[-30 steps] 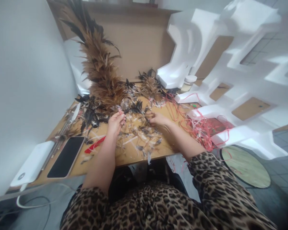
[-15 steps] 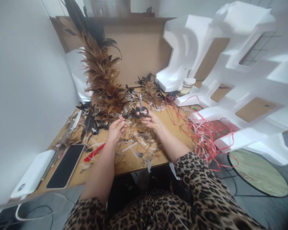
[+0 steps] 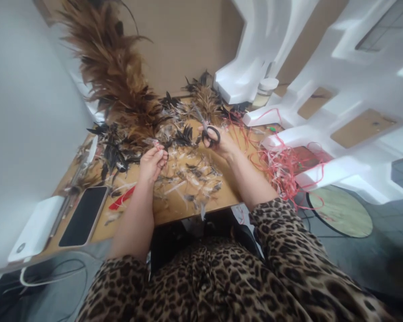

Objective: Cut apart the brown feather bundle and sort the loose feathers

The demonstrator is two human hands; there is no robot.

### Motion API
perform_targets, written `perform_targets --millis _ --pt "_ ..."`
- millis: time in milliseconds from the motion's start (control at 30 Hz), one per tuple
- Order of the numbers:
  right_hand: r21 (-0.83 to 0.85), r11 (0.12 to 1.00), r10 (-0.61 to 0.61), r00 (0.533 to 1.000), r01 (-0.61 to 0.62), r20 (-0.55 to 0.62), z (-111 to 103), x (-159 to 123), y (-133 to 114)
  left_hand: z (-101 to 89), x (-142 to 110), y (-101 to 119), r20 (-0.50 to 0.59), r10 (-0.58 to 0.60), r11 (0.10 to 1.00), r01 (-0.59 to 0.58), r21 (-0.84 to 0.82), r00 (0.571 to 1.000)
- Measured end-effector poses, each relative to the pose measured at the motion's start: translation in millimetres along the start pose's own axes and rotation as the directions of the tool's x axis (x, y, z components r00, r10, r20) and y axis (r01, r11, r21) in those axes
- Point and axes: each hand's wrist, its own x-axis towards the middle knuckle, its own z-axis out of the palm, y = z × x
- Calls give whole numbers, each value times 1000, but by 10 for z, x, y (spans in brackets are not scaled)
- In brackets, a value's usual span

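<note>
My left hand (image 3: 152, 163) is closed in a pinch over the board. Between its fingertips is a small bunch of feathers (image 3: 157, 145) with pink-and-white ends, partly hidden by the fingers. My right hand (image 3: 223, 144) is wrapped round scissors (image 3: 211, 134) with black handles, their blades pointing up and to the left. Just behind my left hand leans a tall brown feather plume (image 3: 110, 71). Black feathers (image 3: 184, 135) lie between the hands. Farther back stands a smaller brown feather bunch (image 3: 204, 99).
Feather scraps (image 3: 201, 179) litter the wooden tabletop (image 3: 174, 214). A phone (image 3: 83, 217), a white device (image 3: 36, 228) and a red strip (image 3: 122, 198) lie left. Tangled pink string (image 3: 285, 167), a jar (image 3: 264, 93) and white foam pieces (image 3: 356, 179) are at right.
My view has tilted downward. My hands have drawn farther apart, and the scissors have turned from pointing straight away to pointing leftward.
</note>
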Motion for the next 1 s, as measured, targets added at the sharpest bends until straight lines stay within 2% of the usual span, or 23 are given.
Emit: perform_targets --millis 67,133,200,233,300,367,433,467,500,567,633,700,767,900,1000 --pt "-98 995 40 999 -37 34 -90 -244 -145 0 -2 5 7 13 1000 -13 -3 1000" --pt "-193 974 145 984 -123 104 -199 -558 -250 4 -4 13 10 28 1000 -28 -2 1000" --pt "-237 952 253 935 -195 249 -288 -889 -291 11 -7 22 12 40 999 -39 -10 999" --pt "-251 935 327 884 -251 334 -311 -1042 -283 15 -9 26 15 43 999 -43 -16 999" --pt "-192 915 404 815 -355 416 -299 -1280 -209 21 -13 36 22 44 999 -43 -24 999" --pt "-249 858 509 675 -450 535 -211 -1397 -77 24 -15 43 24 45 999 -44 -19 999" --pt "-310 831 544 560 -461 625 -73 -1387 76 24 -17 46 18 47 999 -47 -7 999" --pt "-323 835 536 523 -446 663 2 -1340 150 23 -17 47 13 48 999 -48 -4 999" --pt "-292 849 506 518 -439 690 76 -1271 219 22 -17 48 9 49 999 -49 -3 999" --pt "-190 886 427 586 -423 689 205 -1086 332 19 -16 47 3 49 999 -49 -6 999" --pt "-147 914 370 632 -378 681 294 -868 411 14 -16 45 -3 51 999 -51 -5 999" --pt "-81 946 301 754 -315 584 332 -653 446 8 -15 42 -1 49 999 -49 -7 999" --pt "11 968 213 843 -251 494 319 -464 419 1 -14 40 11 36 999 -36 -11 999" --pt "86 981 127 907 -176 403 215 -204 186 -2 -10 37 29 7 1000 -6 -15 1000" --pt "23 1000 4 963 -10 270 191 -81 4 6 -6 36 38 1 1000 0 -17 999"
